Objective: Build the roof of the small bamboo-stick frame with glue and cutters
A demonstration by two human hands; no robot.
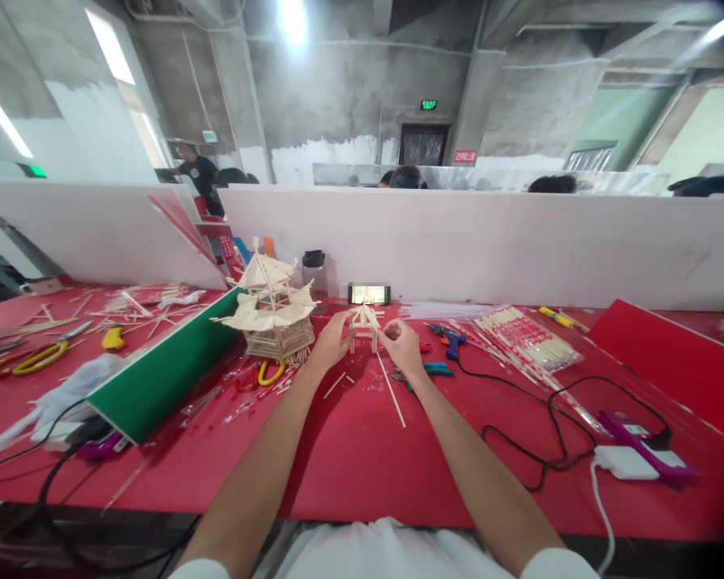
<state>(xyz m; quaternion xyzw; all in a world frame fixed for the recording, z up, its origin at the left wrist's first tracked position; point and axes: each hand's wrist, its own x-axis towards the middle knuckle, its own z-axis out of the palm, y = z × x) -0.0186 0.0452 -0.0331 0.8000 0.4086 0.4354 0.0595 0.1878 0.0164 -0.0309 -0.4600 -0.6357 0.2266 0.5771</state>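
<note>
A small pavilion model made of thin wooden sticks stands on the red tabletop in front of me, with a pointed roof on slim posts. My left hand grips its left side. My right hand is closed in a pinch at the right edge of the roof; whatever is between the fingertips is too small to make out. One long stick lies on the table below the right hand, and a short stick lies below the left. Behind the model a phone leans with its screen lit.
A larger tiered stick pavilion stands at left beside a green board. Yellow-handled scissors lie near it. At right are pliers, a blue glue gun, bagged sticks, a black cable and a purple power strip.
</note>
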